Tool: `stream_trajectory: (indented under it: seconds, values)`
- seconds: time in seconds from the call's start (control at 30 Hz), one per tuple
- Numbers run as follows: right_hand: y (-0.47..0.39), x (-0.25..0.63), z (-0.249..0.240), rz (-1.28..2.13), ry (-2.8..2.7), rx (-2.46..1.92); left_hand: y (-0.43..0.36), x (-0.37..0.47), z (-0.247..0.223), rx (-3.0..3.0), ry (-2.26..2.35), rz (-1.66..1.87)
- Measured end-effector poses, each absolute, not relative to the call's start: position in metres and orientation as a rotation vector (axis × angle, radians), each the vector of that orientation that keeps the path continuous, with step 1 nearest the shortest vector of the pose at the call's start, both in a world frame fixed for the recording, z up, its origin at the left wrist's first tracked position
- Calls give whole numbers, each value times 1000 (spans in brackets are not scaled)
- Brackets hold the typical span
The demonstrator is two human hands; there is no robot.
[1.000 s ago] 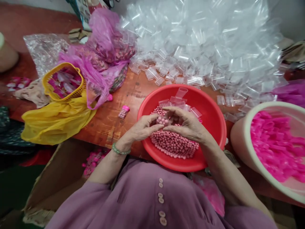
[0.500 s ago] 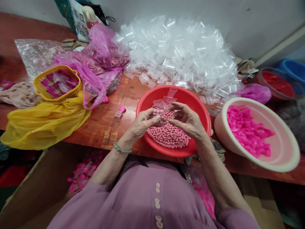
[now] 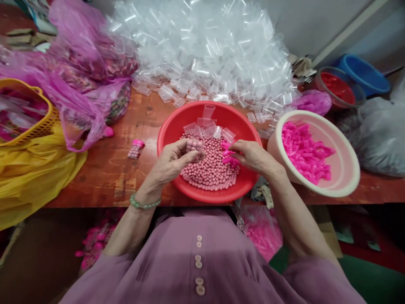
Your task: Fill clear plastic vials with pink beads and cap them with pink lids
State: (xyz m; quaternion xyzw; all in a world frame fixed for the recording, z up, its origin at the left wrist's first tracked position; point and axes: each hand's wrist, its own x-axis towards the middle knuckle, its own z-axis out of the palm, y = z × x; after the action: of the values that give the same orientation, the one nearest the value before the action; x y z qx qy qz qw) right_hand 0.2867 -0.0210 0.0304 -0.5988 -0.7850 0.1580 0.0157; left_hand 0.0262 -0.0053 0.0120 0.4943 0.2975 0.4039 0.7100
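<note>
My left hand (image 3: 174, 162) is closed round a clear container (image 3: 193, 147) filled with pink beads, over the left part of the red basin (image 3: 166, 131). On the basin's right side, my right hand (image 3: 249, 155) has its fingers pinched at bright pink caps (image 3: 230, 157). Pink beads (image 3: 211, 173) cover the basin's bottom, and a few clear containers (image 3: 207, 122) lie at its back. A filled container with a pink cap (image 3: 136, 149) rests on the table to the left.
Behind the basin is a large heap of clear containers (image 3: 202, 46). A cream basin (image 3: 346, 169) of pink caps stands at the right. Purple bags (image 3: 85, 46), a yellow basket (image 3: 47, 120) and a yellow bag (image 3: 41, 164) lie at the left.
The view has shifted, so the table's things appear further left. My right hand has moved away from the container in my left hand, down to the pink caps at the basin's right side.
</note>
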Motion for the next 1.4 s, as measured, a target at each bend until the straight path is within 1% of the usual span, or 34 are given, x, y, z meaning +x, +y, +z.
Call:
stream_trajectory:
  seconds: [0.1, 0.2, 0.4, 0.67, 0.73, 0.9, 1.0, 1.1, 1.17, 1.23, 1.4]
  values:
    - [-19, 278, 25, 412, -2783, -1975, -1, 31, 7, 1060, 649, 830]
    - [-18, 272, 13, 259, -2935, -2007, 3, 32, 2, 955, 647, 837]
    - [-15, 271, -7, 224, -2968, -1936, 7, 29, 2, 864, 626, 755]
    - [-6, 279, -13, 224, -2820, -1913, 12, 26, 5, 784, 529, 696]
    - [-4, 279, -9, 332, -2596, -1895, 12, 26, 5, 763, 517, 688]
    - [-3, 262, 5, 989, -1636, -1458, 11, 29, 7, 757, 561, 697]
    - [-3, 244, 10, 1296, -1317, -1277, 10, 32, 6, 780, 621, 733]
    - [-3, 231, 10, 1545, -1138, -1185, 11, 34, 3, 795, 661, 786]
    - [-3, 228, 8, 1605, -1125, -1178, 11, 36, 1, 800, 688, 816]
    - [-4, 226, 7, 1585, -1212, -1189, 12, 37, 0, 803, 707, 823]
    - [-8, 221, 9, 1302, -1567, -1259, 12, 38, -1, 863, 787, 875]
